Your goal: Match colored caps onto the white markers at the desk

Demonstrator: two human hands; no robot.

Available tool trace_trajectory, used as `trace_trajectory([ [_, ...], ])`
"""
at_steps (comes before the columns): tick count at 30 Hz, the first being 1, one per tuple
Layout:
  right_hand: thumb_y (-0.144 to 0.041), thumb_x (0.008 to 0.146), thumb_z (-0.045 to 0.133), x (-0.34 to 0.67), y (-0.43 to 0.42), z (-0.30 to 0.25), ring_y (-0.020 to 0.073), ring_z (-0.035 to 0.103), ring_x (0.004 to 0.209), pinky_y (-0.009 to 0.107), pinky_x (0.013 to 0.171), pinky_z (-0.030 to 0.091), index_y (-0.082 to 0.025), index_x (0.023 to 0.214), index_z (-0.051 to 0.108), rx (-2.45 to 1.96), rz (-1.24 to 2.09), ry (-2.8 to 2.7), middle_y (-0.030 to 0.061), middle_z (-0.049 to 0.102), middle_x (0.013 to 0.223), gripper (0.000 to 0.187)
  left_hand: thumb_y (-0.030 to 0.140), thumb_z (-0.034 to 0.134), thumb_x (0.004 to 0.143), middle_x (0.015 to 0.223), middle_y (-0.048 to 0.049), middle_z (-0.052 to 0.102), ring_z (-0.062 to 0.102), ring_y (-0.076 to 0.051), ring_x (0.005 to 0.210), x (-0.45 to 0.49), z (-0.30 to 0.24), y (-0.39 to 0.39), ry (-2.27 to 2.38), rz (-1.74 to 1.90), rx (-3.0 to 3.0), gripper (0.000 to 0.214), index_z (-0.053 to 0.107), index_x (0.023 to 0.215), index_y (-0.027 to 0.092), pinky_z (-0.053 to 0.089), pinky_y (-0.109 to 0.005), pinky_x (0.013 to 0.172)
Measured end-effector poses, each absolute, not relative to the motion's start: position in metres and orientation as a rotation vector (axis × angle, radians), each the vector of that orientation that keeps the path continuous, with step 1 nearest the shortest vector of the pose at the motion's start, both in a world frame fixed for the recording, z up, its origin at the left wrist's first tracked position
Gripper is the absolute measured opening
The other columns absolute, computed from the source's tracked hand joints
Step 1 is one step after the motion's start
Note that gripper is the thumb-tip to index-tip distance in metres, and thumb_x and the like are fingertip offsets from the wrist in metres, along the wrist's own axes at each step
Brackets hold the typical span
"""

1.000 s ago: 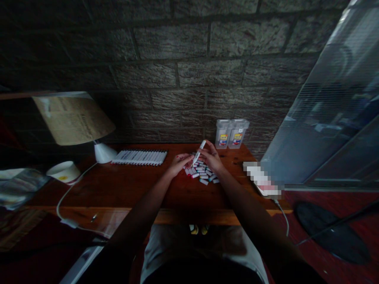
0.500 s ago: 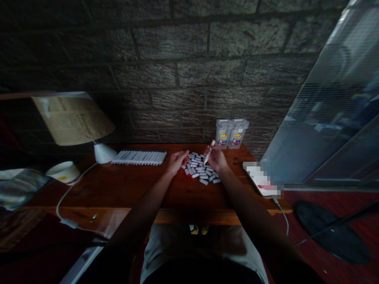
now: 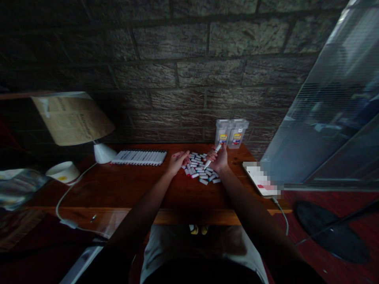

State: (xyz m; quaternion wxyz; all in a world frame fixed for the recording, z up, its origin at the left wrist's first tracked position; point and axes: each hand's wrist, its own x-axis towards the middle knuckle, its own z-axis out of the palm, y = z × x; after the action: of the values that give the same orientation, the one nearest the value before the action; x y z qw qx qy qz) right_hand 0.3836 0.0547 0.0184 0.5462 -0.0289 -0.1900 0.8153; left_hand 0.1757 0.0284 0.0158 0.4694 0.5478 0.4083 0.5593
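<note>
A white marker, tilted with its lower end over the pile, is gripped in my right hand. On the wooden desk lies a loose pile of short white caps with coloured ends. My left hand rests at the left side of this pile, loosely curled with the thumb apart from the fingers; nothing shows in it. Small red marks are on its fingers. Left of that hand, several white markers lie side by side in a row.
Two clear plastic cases with yellow labels stand by the brick wall. At left are a lamp, a paper cup and a cable. A phone-like device, partly blurred out, lies at the right edge with a cord.
My right hand has turned and shifted slightly right; the marker in it now leans further right, its upper end lower than before. The left hand stays in place.
</note>
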Motion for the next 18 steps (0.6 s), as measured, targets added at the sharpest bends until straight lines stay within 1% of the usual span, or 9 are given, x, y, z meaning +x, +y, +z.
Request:
trace_trajectory([
  [5,-0.059,0.093,0.041,0.3824,0.0509,0.0226,0.0076,0.015,0.035,0.019,0.032,0.021,-0.023,0.062,0.039,-0.087,1.954,-0.438,-0.0104,0.023,0.043,0.048,0.067,0.072,0.067,0.054,0.0,0.06,0.045,-0.008,0.042,0.1754,0.0144,0.0287,1.008,1.367,1.369,0.051,0.067,0.07,0.016,0.028,-0.023,0.042],
  [10,-0.057,0.09,0.042,0.3813,0.049,0.0243,0.0073,0.012,0.035,0.019,0.031,0.02,-0.024,0.06,0.035,-0.146,1.925,-0.458,-0.0107,0.02,0.042,0.046,0.066,0.073,0.067,0.054,-0.0004,0.06,0.045,-0.008,0.043,0.1752,0.0145,0.0282,1.003,1.365,1.363,0.05,0.068,0.07,0.016,0.028,-0.023,0.043],
  [18,-0.056,0.086,0.046,0.3839,0.0506,0.0235,0.007,0.013,0.033,0.019,0.03,0.019,-0.024,0.058,0.033,-0.163,1.862,-0.462,-0.0105,0.021,0.041,0.044,0.066,0.072,0.068,0.055,-0.0005,0.06,0.045,-0.009,0.043,0.1756,0.0151,0.0282,1.011,1.359,1.371,0.05,0.067,0.07,0.016,0.028,-0.023,0.043],
])
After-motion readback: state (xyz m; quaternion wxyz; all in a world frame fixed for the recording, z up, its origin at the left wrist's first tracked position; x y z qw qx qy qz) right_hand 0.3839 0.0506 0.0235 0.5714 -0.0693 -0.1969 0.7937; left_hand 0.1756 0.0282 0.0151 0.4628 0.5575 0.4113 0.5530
